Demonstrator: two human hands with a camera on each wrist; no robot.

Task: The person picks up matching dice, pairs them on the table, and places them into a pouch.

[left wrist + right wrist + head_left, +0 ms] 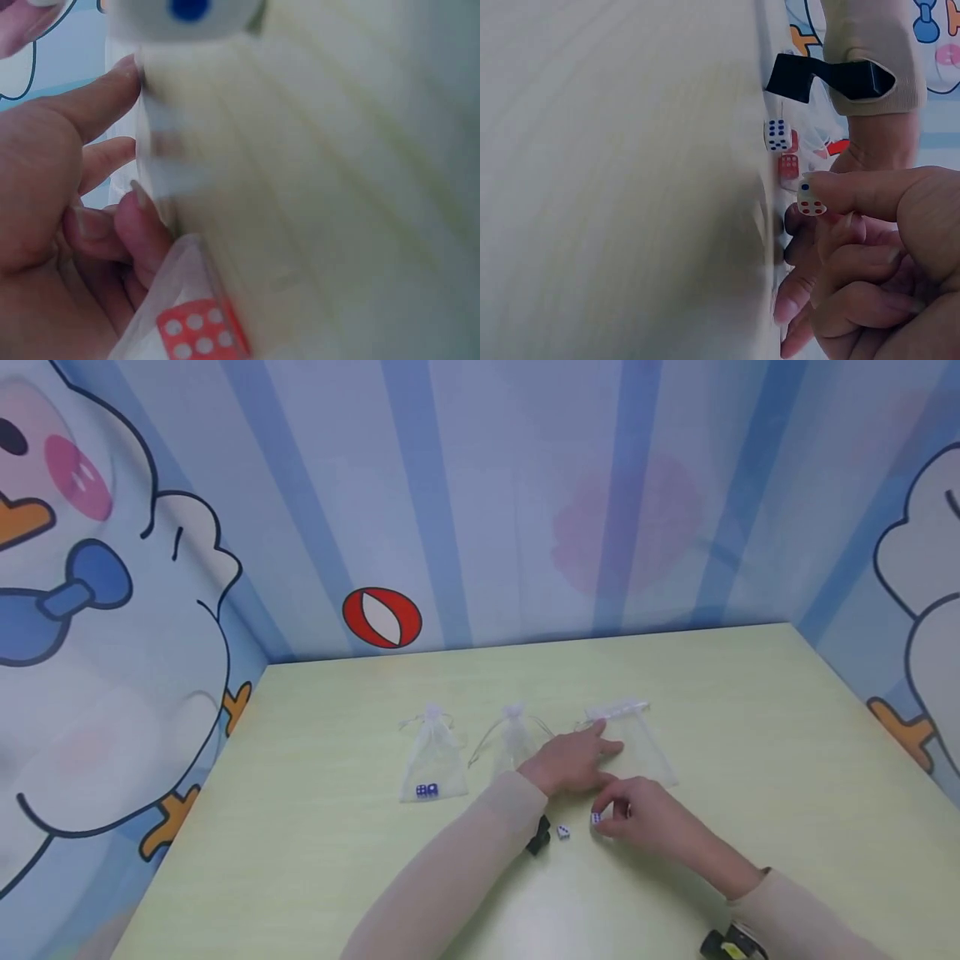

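My left hand (573,762) reaches over the right-hand sheer white drawstring bag (648,752), its thumb and index finger apart and touching the bag. In the left wrist view, other fingers (146,225) of this hand are bent. My right hand (652,814) pinches a small white die (811,199) between thumb and index finger, just in front of that bag. The die's visible faces carry red and blue dots. A second white die (563,832) with blue dots lies on the table by my left wrist.
A sheer bag with two blue dice (427,791) lies at the left. The middle bag (513,739) holds red dice (199,330), partly hidden behind my left arm. Black wrist mounts (538,837) sit under the sleeves. A cartoon-printed wall (517,510) closes off the table's back.
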